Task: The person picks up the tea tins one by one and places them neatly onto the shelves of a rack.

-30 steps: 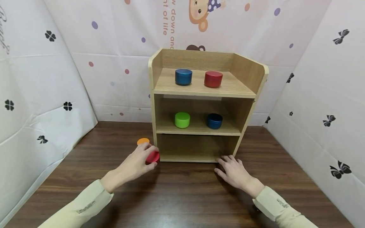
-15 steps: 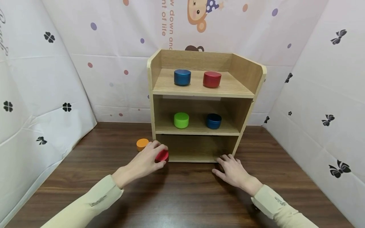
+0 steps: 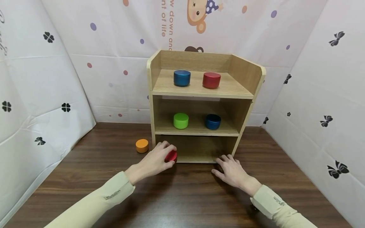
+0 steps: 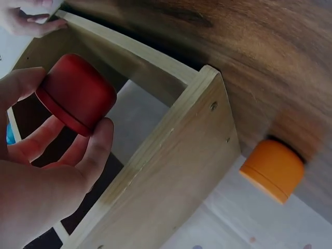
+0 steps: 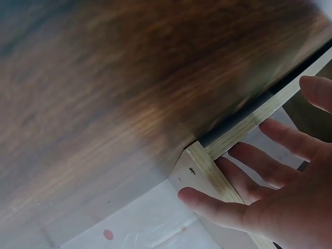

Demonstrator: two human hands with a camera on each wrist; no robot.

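My left hand (image 3: 155, 160) pinches a small round red tin (image 4: 80, 93) between thumb and fingers, in front of the bottom level of the wooden shelf (image 3: 196, 133). In the left wrist view the tin overlaps the shelf's opening. My right hand (image 3: 232, 172) lies at the lower right corner of the shelf. Its fingers are spread at the bottom board and side panel in the right wrist view, with no object in them. An orange tin (image 3: 142, 145) stands on the table just left of the shelf.
The top level bears a blue tin (image 3: 182, 78) and another red tin (image 3: 211, 80). On the middle level are a green tin (image 3: 181, 121) and a dark blue tin (image 3: 213, 121). Patterned white cloth (image 3: 119, 85) surrounds the brown table (image 3: 182, 199) at the back and sides.
The left hand has carried the red tin rightward, from beside the shelf's left edge to before its bottom level. More of the orange tin now shows. The right hand has stayed in place.
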